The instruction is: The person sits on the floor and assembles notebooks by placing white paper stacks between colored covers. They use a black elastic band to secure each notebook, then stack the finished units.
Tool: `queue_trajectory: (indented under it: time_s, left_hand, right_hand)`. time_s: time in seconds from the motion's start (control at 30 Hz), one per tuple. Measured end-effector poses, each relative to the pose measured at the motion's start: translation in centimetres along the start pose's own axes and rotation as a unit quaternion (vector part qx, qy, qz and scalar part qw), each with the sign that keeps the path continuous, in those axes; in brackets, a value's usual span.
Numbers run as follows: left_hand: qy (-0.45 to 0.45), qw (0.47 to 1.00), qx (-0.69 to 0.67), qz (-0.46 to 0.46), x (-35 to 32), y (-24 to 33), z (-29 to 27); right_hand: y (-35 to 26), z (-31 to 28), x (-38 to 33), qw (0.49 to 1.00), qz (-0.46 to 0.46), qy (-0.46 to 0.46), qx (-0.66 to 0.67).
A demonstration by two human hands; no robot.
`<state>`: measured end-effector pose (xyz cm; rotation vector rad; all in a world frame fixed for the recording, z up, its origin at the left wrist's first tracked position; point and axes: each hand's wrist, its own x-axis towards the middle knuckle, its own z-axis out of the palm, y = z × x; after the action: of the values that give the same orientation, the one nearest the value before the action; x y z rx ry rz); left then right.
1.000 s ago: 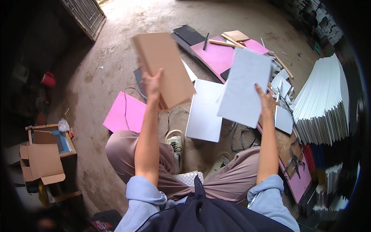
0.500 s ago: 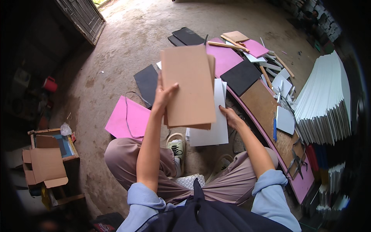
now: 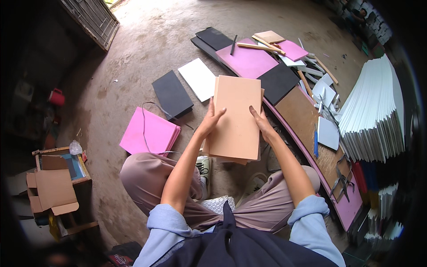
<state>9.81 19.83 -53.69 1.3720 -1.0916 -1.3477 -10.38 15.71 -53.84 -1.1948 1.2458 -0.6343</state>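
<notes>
Floor [image 3: 147, 49]: bare concrete. Pink sheet stack [image 3: 149, 132] and black sheet [image 3: 172, 94] lie left of the hands; white sheet [image 3: 199, 78] beyond them. Leaning white boards [image 3: 378, 115] far right. Open cardboard box [image 3: 51, 191] at lower left.

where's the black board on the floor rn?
In the head view, the black board lies flat on the floor left of centre, beside the white sheet, just above the pink stack and left of the left hand.

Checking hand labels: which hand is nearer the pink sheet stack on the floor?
Left. The left hand grips the tan boards' left edge, on the side of the pink stack; the right hand is at their right edge, farther away.
</notes>
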Motion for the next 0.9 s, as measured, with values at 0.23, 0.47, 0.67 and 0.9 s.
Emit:
queue_trajectory:
  time_s: [0.23,0.47,0.67,0.9]
  left_hand:
    - [0.032,0.982,0.184,0.034,1.4,-1.5,1.9]
    - [0.149,0.878,0.423,0.169,4.0,1.9,3.4]
    - [0.178,0.886,0.390,0.179,4.4,1.8,5.2]
    - [0.173,0.877,0.439,0.087,5.0,3.3,5.2]
  right_hand:
    - [1.2,-1.2,1.3,0.973,-0.080,0.162,-0.144]
    - [-3.0,2.3,3.4,0.797,-0.328,0.179,-0.474]
    - [-2.5,2.4,3.6,0.752,-0.341,0.108,-0.554]
    - [-4.4,2.5,3.6,0.767,-0.264,0.025,-0.584]
